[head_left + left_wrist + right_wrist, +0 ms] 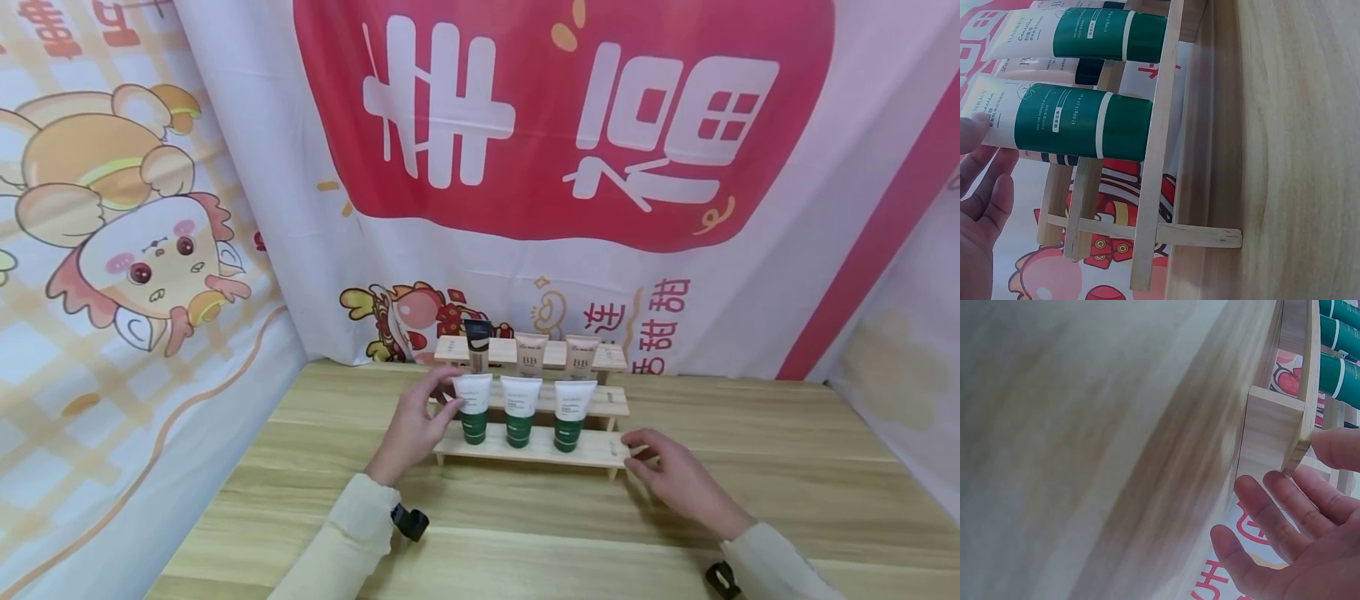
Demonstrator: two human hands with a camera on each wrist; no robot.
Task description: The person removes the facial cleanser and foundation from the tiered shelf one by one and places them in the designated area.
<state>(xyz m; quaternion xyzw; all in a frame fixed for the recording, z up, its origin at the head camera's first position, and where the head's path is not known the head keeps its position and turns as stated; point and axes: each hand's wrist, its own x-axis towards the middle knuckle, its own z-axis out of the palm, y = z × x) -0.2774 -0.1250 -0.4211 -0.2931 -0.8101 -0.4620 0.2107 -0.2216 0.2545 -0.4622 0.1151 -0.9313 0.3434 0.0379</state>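
Note:
A three-tier wooden display rack stands on the table with squeeze tubes on it. My left hand pinches the upper part of the leftmost white-and-green tube, thumb in front and fingers behind. That tube stands cap down on the lowest tier. Two matching tubes, a middle one and a right one, stand beside it. At the rack's right end, my right hand holds the end of the lowest board between thumb and fingertips, its other fingers spread below.
On the back of the rack stand a dark-topped tube and two pale pink BB tubes, one in the middle and one to the right. Behind the table hangs a printed cloth; another printed cloth hangs at the left.

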